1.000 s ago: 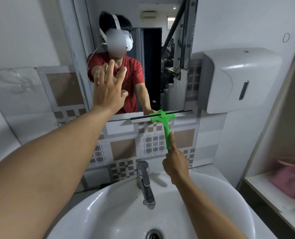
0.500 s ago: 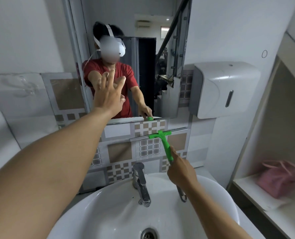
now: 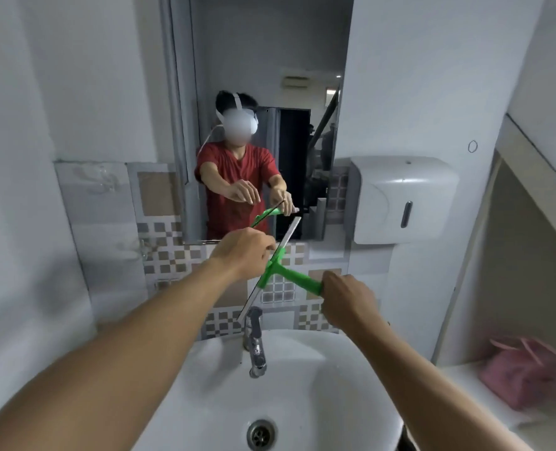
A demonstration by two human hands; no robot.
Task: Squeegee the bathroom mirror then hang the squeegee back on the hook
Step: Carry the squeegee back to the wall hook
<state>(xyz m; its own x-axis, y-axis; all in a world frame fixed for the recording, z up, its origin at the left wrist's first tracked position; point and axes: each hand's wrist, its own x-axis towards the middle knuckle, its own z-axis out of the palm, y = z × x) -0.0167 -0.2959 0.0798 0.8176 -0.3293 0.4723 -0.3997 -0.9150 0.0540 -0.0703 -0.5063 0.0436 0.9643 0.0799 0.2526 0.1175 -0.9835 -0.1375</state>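
My right hand grips the end of the green squeegee's handle, in front of the tiled wall below the mirror. Its grey blade runs diagonally from above the tap up to the mirror's lower edge. My left hand hovers with curled fingers right beside the blade's upper half; I cannot tell whether the fingertips touch it. The mirror reflects both hands and the squeegee. A small ring-shaped fitting sits on the white wall to the upper right.
A white sink with a chrome tap lies below my arms. A white paper dispenser hangs right of the mirror. A pink bag rests on a shelf at the right, beside a wall partition.
My left hand dropped from the mirror glass down to the squeegee blade. My right hand pulled the squeegee off the mirror and turned it, so the blade now stands diagonal.
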